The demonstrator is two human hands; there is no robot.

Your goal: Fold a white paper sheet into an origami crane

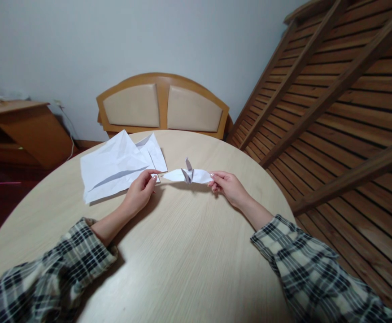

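A small folded white paper figure [187,175], shaped like a bird with spread wings, hangs just above the round wooden table [182,251]. My left hand [141,192] pinches its left wing tip. My right hand [225,185] pinches its right wing tip. Both hands are closed on the paper, pulling the wings apart to the sides. Both arms wear plaid sleeves.
Creased white paper sheets [115,166] lie on the table to the left of my left hand. A wooden chair with padded back [162,107] stands behind the table. A slatted wooden frame [333,103] leans at the right. A low wooden cabinet [21,130] is at the far left.
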